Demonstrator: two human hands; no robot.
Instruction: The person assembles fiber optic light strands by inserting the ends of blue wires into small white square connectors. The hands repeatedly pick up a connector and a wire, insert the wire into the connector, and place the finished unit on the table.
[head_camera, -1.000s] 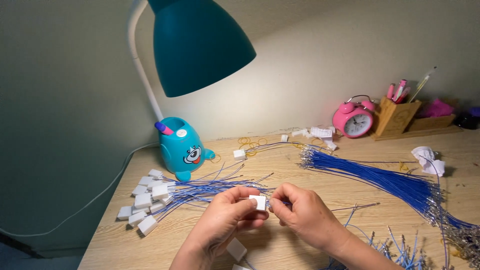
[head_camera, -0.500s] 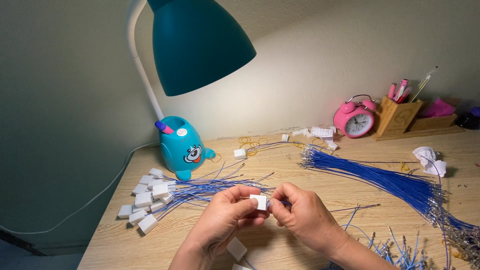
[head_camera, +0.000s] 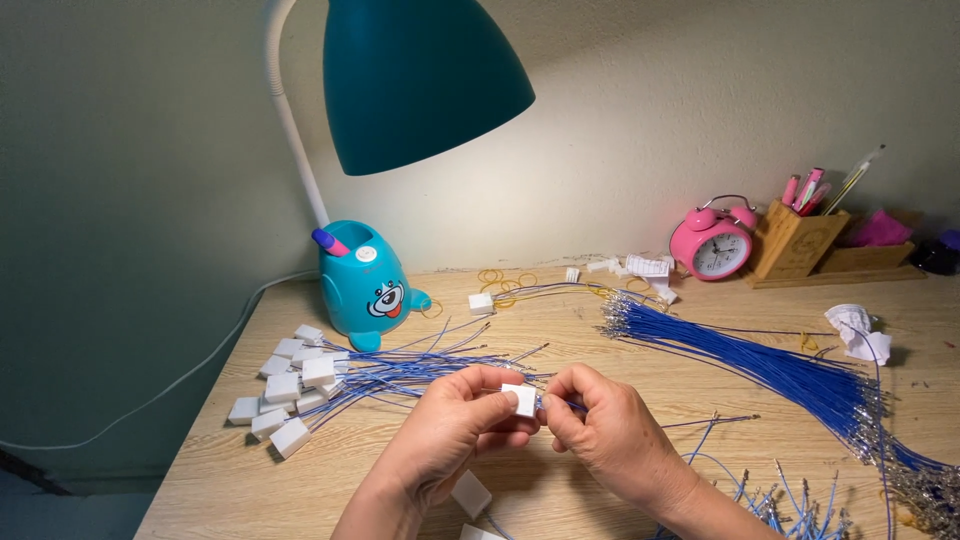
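While the left hand (head_camera: 455, 430) pinches a small white plug (head_camera: 519, 398) between thumb and fingers, the right hand (head_camera: 610, 430) is closed on a thin blue wire (head_camera: 572, 405) at the plug's right side, the two hands nearly touching, in front of the blue lamp base (head_camera: 365, 285). Judging by what lies about, a good part is done: a pile of wired plugs (head_camera: 285, 385) sits left of and in front of the base, their blue wires fanning toward the hands. Much appears left (the larger share, it seems): a long bundle of loose blue wires (head_camera: 760, 365) stretches to the right of the base, with more wires (head_camera: 780, 495) by the right wrist. Spare white plugs (head_camera: 470, 493) lie on the surface (head_camera: 330, 480) under the hands. A pink alarm clock (head_camera: 712, 245), a wooden pen holder (head_camera: 795, 240) and crumpled paper (head_camera: 858, 332) stand well right of the base, clear of the hands; nothing blocks them.
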